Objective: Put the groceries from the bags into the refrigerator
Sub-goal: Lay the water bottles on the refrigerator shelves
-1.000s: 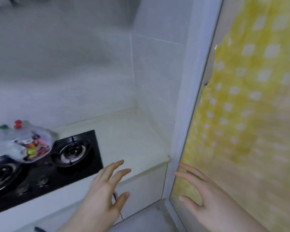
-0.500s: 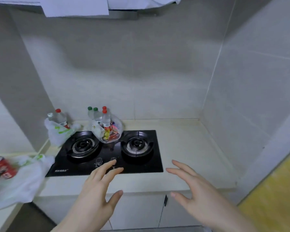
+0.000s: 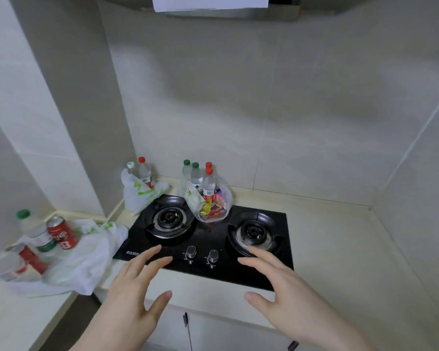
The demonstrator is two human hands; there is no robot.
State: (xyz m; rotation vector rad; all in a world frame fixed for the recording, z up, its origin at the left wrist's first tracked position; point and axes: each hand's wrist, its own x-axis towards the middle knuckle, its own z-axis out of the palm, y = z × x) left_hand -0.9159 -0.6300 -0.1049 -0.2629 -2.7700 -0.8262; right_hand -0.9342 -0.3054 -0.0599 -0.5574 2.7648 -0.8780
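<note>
Groceries wait in three plastic bags around the black gas stove (image 3: 208,264). One clear bag (image 3: 209,202) stands on the stove between the two burners, near its back edge, with four upright water bottles (image 3: 208,184), two green-capped and two red-capped, and bright snack packets (image 3: 212,211) at its bottom. One white bag with green print (image 3: 137,196) stands just beside the back left corner of the stove, against the wall pillar, and holds two upright bottles (image 3: 143,173), one of them with a red cap. The third white bag (image 3: 86,257) lies open and flat on the counter to the left of the stove; red cans (image 3: 61,233) and a green-capped bottle (image 3: 32,228) are on it, partly blurred.

Both hands are held out in front of the stove and grip nothing. The left hand (image 3: 133,297) has straight spread fingers that point toward the left burner (image 3: 169,219), palm down. The right hand (image 3: 279,297) is also spread, with fingers that reach over the front of the right burner (image 3: 254,233). I cannot tell if any finger touches the stove. Two control knobs (image 3: 202,253) show between the hands.

The counter (image 3: 340,249) is pale cream. Grey-beige tiles (image 3: 264,110) cover the walls behind and to the right of the stove, and a range hood (image 3: 226,11) hangs above it. White cabinet doors (image 3: 213,330) are below the stove.
</note>
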